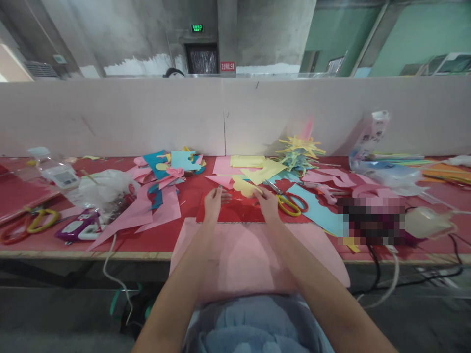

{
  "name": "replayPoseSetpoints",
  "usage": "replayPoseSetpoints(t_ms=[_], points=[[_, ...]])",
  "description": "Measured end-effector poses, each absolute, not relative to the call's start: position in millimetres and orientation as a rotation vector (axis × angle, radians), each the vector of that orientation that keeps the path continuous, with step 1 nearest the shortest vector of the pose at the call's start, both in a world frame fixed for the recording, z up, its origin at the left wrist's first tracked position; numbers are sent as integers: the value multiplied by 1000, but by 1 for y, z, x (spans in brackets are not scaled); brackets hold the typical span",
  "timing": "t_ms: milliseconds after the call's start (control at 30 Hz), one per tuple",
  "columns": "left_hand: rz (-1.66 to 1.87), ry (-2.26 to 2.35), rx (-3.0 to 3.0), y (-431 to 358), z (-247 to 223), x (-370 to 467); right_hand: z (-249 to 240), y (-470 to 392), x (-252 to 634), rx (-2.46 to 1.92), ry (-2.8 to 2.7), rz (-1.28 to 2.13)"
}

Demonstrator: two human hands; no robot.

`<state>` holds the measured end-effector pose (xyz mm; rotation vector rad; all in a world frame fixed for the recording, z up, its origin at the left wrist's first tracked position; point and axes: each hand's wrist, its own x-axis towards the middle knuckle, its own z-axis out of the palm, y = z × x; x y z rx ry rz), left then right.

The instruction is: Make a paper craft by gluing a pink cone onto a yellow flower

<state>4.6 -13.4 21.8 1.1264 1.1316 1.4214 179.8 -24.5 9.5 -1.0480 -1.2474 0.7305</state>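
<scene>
My right hand (pixel 267 202) pinches the edge of a pale yellow paper cutout (pixel 243 187) with a scalloped outline. To its left, my left hand (pixel 216 202) is closed, thumb and fingertips together. Whatever it may hold is too small to make out. Both hands are over a shiny red sheet (pixel 235 212) on the red table. Just right of my right hand lie scissors (pixel 290 204) with yellow and red handles. A larger pale yellow paper piece (pixel 265 171) and a pink paper sheet (pixel 222 165) lie beyond the hands.
Pink paper (pixel 253 255) overhangs the table's front edge. Left are paper scraps (pixel 167 189), a purple-and-white device (pixel 81 226), a plastic bottle (pixel 55 169) and other scissors (pixel 37 223). Right are fringed paper strips (pixel 301 149), blue paper (pixel 318 211) and cables (pixel 395 274). A white partition (pixel 165 117) stands behind.
</scene>
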Motion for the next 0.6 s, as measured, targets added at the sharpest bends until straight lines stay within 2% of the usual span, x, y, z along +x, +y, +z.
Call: replayPoseSetpoints(t_ms=[200, 600], points=[[1135, 982, 1095, -22, 28, 20, 14, -29, 172, -893, -1429, 744], [1258, 1046, 1027, -10, 16, 12, 13, -27, 175, -1100, -1381, 724]])
